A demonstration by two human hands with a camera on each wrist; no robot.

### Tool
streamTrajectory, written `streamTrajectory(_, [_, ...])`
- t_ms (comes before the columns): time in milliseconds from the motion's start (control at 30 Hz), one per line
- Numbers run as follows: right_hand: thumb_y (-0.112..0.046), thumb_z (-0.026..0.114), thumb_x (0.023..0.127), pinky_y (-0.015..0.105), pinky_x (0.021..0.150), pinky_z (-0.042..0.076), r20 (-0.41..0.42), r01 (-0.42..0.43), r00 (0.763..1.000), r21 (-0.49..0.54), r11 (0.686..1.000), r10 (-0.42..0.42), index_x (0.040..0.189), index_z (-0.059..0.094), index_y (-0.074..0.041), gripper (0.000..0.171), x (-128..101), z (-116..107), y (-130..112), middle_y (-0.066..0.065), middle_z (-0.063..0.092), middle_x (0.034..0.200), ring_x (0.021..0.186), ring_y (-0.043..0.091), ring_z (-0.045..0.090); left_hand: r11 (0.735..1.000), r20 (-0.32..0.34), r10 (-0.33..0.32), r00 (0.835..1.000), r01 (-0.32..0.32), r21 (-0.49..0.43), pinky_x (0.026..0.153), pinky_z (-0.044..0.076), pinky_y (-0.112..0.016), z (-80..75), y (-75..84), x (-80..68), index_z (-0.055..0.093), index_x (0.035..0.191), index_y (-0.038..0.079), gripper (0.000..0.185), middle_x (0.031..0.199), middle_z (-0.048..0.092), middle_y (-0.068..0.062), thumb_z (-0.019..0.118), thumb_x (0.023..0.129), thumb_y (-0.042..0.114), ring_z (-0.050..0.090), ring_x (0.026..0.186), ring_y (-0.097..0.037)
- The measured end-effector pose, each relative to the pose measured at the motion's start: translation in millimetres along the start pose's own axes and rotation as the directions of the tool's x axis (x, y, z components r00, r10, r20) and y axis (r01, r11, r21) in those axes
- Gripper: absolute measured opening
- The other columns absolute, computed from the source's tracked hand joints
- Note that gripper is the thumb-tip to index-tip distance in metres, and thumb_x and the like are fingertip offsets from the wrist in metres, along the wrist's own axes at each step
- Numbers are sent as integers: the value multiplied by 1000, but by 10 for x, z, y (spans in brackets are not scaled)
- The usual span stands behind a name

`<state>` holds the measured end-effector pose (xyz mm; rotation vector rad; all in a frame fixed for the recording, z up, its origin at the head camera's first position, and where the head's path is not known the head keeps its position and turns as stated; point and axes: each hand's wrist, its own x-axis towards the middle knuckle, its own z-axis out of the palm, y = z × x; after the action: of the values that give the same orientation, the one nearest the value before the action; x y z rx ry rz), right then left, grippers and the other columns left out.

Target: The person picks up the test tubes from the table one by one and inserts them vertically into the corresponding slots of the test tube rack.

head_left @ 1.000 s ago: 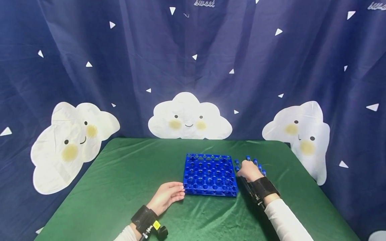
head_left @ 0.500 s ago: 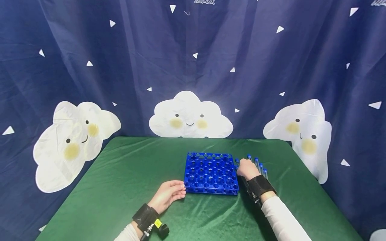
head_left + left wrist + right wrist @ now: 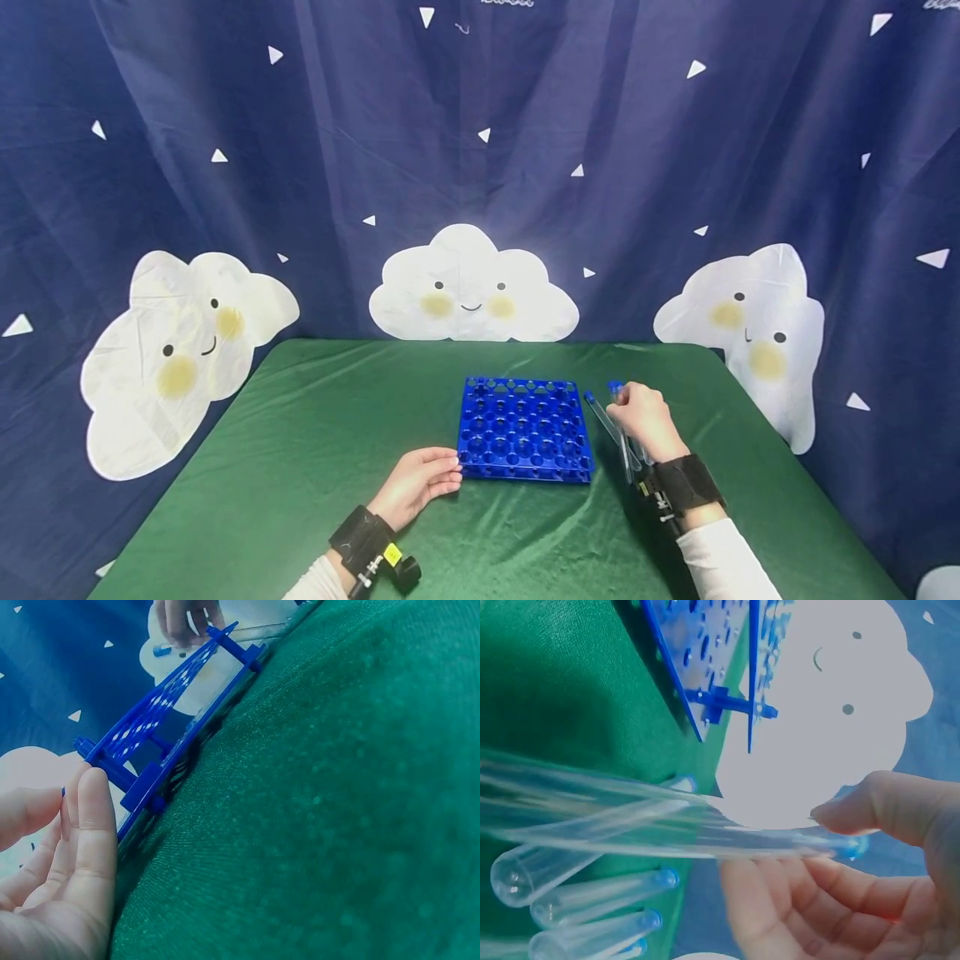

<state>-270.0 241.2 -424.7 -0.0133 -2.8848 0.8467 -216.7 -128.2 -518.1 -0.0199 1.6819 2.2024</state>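
A blue test tube rack [image 3: 525, 429] with rows of round holes stands on the green-covered table. My left hand [image 3: 420, 487] holds the rack's near left corner, thumb above and fingers at its side; the left wrist view shows the fingertips [image 3: 94, 784] at the corner post of the rack [image 3: 142, 787]. My right hand [image 3: 647, 417], right of the rack, pinches a clear test tube [image 3: 667, 832] with a blue cap near its capped end. Behind it, another capped tube [image 3: 603, 417] lies on the table.
Several more capped test tubes [image 3: 604, 896] lie side by side beneath the right hand, partly hidden by it in the head view. A dark blue curtain [image 3: 472, 125] with white clouds hangs behind the table's far edge.
My right hand has lifted a test tube and shifted slightly right, uncovering the tube beside the rack. My left hand stays at the rack corner.
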Motion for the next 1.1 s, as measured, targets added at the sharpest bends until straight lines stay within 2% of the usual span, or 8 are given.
streamTrajectory(100, [-14,59,81,28,54,39,-101,5,995,5,1000,-4,77,53,-6,10,-65,-44,8,5,55,71,63,21,52,1000,-1,-2,1000,2,0,79,62,-28,7,6,-1,54,121,-9,38,91,69,-6,66,90,8,68,80,-13])
streamTrajectory(200, [-14,61,83,34,58,45,-221,29,975,26,999,-22,84,57,-3,11,-121,-77,-21,11,61,77,68,25,56,1000,-1,-5,1000,5,-2,79,62,-28,15,13,-3,54,121,-9,36,91,69,-6,65,91,7,68,80,-13])
streamTrajectory(367, [-12,63,84,46,68,51,-403,99,914,82,992,-58,88,60,-3,11,-167,-155,-220,13,64,79,72,29,60,1000,2,-6,1000,6,-7,78,62,-27,26,24,2,54,121,-9,35,90,69,-5,64,92,6,68,80,-12])
streamTrajectory(467, [-13,63,85,46,73,51,-474,158,876,115,981,-86,90,61,-2,11,-167,-207,-407,14,66,80,75,29,61,1000,4,-7,1000,7,-11,78,61,-27,32,31,3,53,122,-10,36,90,69,-5,64,91,6,68,79,-12])
streamTrajectory(667, [-9,66,82,44,72,51,-572,326,797,141,935,-192,90,63,0,13,-120,-231,-837,16,68,81,73,30,64,1000,2,-7,1000,7,-19,77,61,-26,28,40,-11,53,122,-11,37,89,69,-5,64,91,6,68,79,-12])
streamTrajectory(733, [-9,67,82,43,72,52,-582,371,782,147,917,-224,91,63,0,13,-101,-215,-979,16,68,81,73,29,64,1000,2,-8,1000,8,-22,77,61,-26,27,41,-17,53,122,-10,37,89,69,-5,65,91,6,68,79,-12])
streamTrajectory(867, [-8,67,80,41,73,54,-572,430,776,169,887,-267,90,63,-1,12,-54,-127,-1221,14,67,82,75,28,64,1000,7,-9,1000,9,-24,77,61,-26,19,32,-13,53,122,-10,38,89,69,-5,65,91,7,68,79,-12])
streamTrajectory(1100, [-7,67,82,43,72,58,-510,482,802,244,841,-311,91,64,-2,10,23,183,-1505,13,69,82,76,27,67,1000,1,-4,1000,4,-18,78,61,-27,9,19,-5,53,122,-10,39,90,69,-5,66,90,7,68,79,-12])
